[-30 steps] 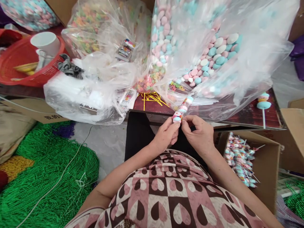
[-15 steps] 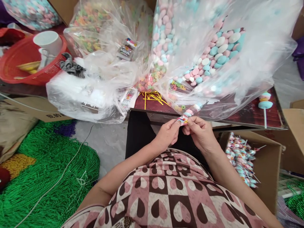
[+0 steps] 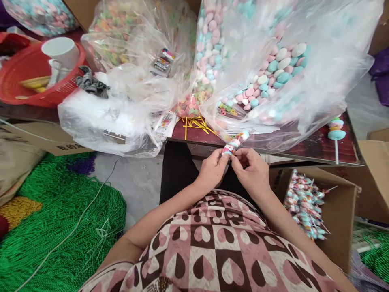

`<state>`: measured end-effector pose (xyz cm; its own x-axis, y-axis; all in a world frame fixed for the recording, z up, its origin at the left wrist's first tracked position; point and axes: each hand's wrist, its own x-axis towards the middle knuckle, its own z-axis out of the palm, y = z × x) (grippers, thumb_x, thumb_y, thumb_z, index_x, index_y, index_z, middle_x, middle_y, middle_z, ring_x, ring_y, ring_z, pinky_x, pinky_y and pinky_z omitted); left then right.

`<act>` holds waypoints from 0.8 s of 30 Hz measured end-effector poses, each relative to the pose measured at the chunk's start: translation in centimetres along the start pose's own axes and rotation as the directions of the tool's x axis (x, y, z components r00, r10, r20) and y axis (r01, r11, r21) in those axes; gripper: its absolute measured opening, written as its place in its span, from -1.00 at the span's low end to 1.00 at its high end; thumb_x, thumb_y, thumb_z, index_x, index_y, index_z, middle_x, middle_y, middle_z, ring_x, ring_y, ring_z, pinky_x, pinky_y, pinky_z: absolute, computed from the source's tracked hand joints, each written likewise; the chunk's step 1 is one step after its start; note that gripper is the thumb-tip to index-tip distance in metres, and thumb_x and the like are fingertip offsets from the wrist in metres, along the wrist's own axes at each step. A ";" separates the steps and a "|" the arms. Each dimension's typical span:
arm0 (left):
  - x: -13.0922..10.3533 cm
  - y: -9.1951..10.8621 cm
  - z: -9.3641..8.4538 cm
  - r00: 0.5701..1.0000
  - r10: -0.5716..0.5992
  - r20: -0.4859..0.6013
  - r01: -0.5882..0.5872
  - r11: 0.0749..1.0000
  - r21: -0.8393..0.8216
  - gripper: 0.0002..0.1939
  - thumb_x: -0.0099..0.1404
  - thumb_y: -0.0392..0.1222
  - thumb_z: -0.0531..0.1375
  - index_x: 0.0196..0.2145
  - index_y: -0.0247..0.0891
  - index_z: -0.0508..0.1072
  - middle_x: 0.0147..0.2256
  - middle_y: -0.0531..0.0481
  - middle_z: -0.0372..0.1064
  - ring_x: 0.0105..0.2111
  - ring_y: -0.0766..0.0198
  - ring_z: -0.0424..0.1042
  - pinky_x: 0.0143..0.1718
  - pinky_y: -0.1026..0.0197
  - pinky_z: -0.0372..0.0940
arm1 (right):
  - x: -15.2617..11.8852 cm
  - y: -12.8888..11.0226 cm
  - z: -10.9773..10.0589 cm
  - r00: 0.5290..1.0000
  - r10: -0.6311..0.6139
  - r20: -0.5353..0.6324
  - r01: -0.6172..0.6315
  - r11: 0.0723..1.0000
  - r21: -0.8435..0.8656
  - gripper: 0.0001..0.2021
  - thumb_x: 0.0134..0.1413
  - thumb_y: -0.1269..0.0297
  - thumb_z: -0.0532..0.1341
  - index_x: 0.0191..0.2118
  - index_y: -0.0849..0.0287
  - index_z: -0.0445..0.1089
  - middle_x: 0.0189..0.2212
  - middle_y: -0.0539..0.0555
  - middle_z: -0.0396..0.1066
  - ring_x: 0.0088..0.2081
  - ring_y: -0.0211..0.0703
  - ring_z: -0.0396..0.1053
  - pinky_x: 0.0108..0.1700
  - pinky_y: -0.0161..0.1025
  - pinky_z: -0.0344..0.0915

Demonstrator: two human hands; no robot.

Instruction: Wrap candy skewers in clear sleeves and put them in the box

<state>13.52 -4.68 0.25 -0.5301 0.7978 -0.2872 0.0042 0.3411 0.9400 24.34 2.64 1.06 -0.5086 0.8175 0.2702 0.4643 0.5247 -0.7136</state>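
Note:
A candy skewer [image 3: 236, 142], pink, white and blue sweets in a clear printed wrapper, slants up and to the right above my lap at the table's front edge. My left hand [image 3: 213, 167] is closed around its lower end, thumb and fingers pressed together. Close beside it, my right hand [image 3: 251, 168] pinches at the wrapper's lower end with thumb and forefinger; the exact grip is partly hidden. Just beyond lie yellow twist ties [image 3: 196, 125] and a big clear bag of pastel candies [image 3: 253, 87].
A finished-looking candy skewer [image 3: 336, 134] stands at the table's right corner. Below it, a cardboard box [image 3: 338, 227] holds many wrapped skewers. A red basket [image 3: 68, 91], a bag of gummy rings [image 3: 115, 36] and a white plastic bag [image 3: 88, 121] are left. Green beads [image 3: 67, 215] cover the floor.
The skewer has turned slightly and shifted a little left, its top now showing more clearly. My right hand's fingers have moved left and down along the wrapper's lower end.

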 end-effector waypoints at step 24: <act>0.2 -1.3 0.3 0.998 0.054 0.041 -0.045 0.978 -0.202 -0.69 0.27 -0.15 0.10 -0.04 -0.22 0.38 -0.36 0.04 0.42 -0.38 0.32 0.36 -0.29 0.28 0.25 | -1.1 -0.9 0.3 0.962 -0.264 0.066 0.270 0.956 -0.111 -0.92 -0.05 0.44 0.12 -0.46 0.15 0.33 -0.60 -0.05 0.35 -0.57 -0.28 0.29 -0.47 -0.34 0.20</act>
<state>13.70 -4.80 -1.10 -0.4943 0.8346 -0.2433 -0.1436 0.1976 0.9697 24.25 1.19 1.25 -0.6595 0.6325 0.4062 0.3870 0.7489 -0.5379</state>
